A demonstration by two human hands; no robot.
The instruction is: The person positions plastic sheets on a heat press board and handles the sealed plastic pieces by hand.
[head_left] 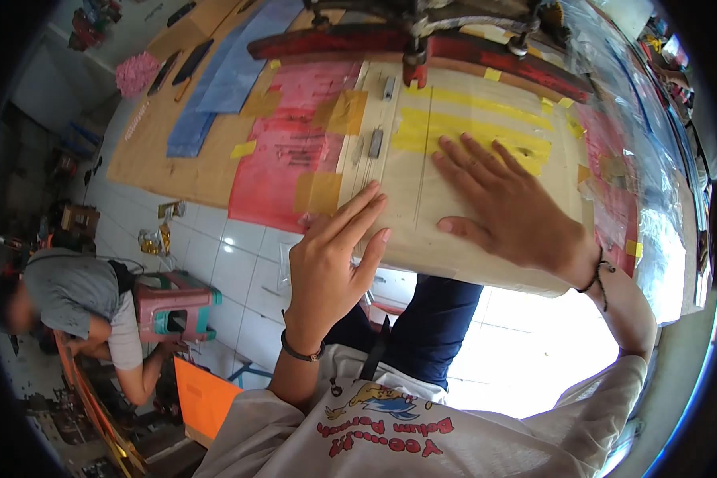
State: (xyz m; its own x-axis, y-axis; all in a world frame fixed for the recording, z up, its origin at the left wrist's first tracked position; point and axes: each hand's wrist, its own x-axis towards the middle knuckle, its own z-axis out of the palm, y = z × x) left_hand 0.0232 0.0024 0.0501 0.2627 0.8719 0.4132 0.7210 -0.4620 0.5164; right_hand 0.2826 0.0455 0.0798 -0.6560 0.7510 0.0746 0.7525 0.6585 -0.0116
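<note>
My right hand [511, 205] lies flat with spread fingers on a tan board [446, 247], its fingertips by strips of yellow tape [474, 119]. My left hand [338, 248] rests its outstretched fingertips near the board's left front part, thumb apart. Neither hand holds anything. Two small dark metal pieces [376, 143] sit on the board beyond my left fingertips, along thin lines that run away from me. Across the board's far side hangs a long red bar [334, 42] on a metal frame; I cannot tell whether it touches the board.
Pink-red sheeting [283, 151] with brown tape lies left of the board. Farther left are folded blue sheets [231, 72] and dark phone-like objects [193, 62]. Clear plastic [641, 143] covers the right side. At lower left, another person [80, 295] bends beside a stacked stool [175, 307].
</note>
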